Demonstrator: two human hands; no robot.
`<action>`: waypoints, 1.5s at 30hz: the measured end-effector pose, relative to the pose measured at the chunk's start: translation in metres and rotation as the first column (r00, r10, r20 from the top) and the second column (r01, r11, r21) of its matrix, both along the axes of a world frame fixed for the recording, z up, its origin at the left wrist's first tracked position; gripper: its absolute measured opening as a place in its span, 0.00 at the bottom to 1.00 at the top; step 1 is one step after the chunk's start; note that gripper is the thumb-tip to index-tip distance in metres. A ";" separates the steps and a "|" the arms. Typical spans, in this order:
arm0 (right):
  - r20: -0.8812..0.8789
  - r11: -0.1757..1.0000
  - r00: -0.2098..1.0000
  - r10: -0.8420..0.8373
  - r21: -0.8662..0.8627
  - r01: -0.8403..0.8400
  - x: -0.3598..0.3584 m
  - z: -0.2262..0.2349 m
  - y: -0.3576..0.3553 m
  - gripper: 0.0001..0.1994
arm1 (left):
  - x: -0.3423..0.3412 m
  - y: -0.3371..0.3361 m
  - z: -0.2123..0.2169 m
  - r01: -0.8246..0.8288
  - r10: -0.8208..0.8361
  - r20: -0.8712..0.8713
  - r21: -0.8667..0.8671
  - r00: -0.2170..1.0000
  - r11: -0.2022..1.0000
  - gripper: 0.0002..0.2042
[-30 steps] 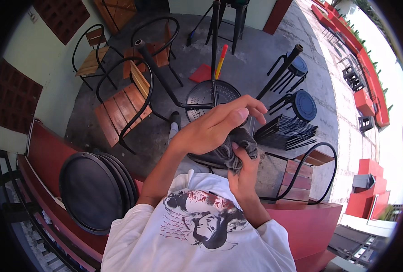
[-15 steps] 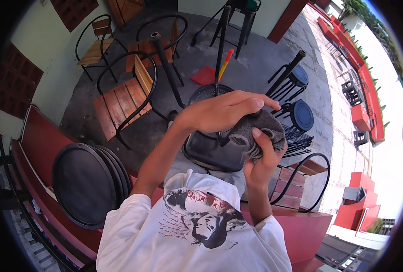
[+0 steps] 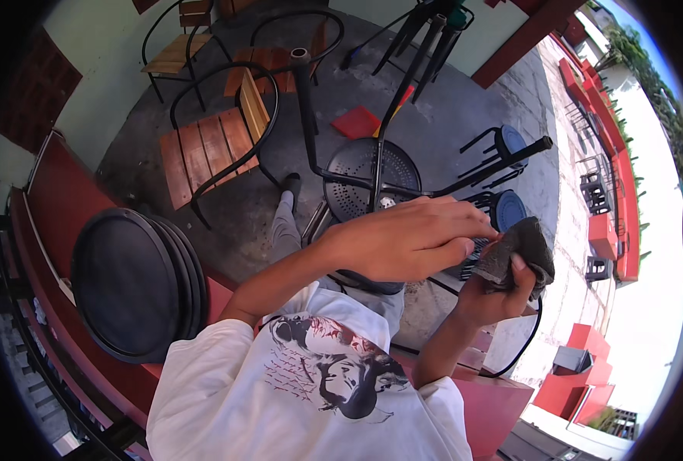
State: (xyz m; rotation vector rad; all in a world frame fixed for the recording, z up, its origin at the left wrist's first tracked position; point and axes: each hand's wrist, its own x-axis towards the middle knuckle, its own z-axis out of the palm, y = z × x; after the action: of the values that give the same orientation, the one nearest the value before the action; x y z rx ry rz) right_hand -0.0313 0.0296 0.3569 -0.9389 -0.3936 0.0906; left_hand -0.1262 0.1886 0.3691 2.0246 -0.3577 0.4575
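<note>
In my right hand (image 3: 493,300) is a crumpled dark grey cloth (image 3: 527,250), pinched between thumb and fingers at the right of my body. My left hand (image 3: 414,240) reaches across in front of me, palm down, its fingers stretched out. Their tips come up to the cloth's left edge; whether they press on it I cannot tell. Beyond my hands a black metal stool (image 3: 349,192) is upturned, its legs sticking up and outward and its round seat perforated. My left forearm and hand hide part of it.
Several round black trays or tabletops (image 3: 130,284) lean in a stack at my left on a red ledge (image 3: 53,180). Ahead stand wooden-slat chairs (image 3: 203,157) with black frames, and a red dustpan (image 3: 355,121) lies on the floor. Blue-seated stools (image 3: 510,209) stand to the right.
My right hand has carried the cloth to the right. My left hand, which lay over the cloth's top, now only reaches its edge. The view has shifted slightly.
</note>
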 end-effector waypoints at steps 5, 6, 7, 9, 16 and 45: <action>0.104 0.658 0.949 0.299 -0.742 -0.126 0.078 -0.101 0.005 0.13 | -0.007 -0.023 -0.006 -0.134 0.092 -0.126 -0.390 0.988 0.911 0.25; -0.087 0.424 0.877 0.473 -0.850 -0.313 0.100 -0.146 -0.001 0.14 | -0.007 -0.030 -0.007 -0.167 0.108 -0.152 -0.460 0.982 0.872 0.27; -0.090 0.410 0.874 0.478 -0.857 -0.312 0.089 -0.156 -0.016 0.14 | 0.000 -0.042 -0.019 -0.158 0.197 0.000 -0.597 0.980 0.787 0.19; -0.085 0.347 0.824 0.560 -0.879 -0.326 0.086 -0.174 -0.018 0.15 | -0.001 -0.051 -0.020 -0.214 0.319 0.092 -0.567 0.943 0.796 0.14; -0.129 0.111 0.595 0.793 -0.930 -0.350 0.088 -0.237 0.030 0.16 | 0.016 -0.074 -0.023 -0.346 0.634 0.337 -0.616 0.696 0.708 0.11; 0.018 0.241 0.471 0.882 -0.876 -0.417 0.067 -0.088 -0.002 0.31 | 0.007 0.001 0.000 -0.010 -0.003 -0.061 -0.215 0.998 0.977 0.42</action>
State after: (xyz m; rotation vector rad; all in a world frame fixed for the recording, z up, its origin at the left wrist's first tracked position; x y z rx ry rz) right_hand 0.0358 0.0274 0.2693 -1.6303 -1.4087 0.9580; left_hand -0.1190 0.1901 0.3687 1.8242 -0.2556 0.4171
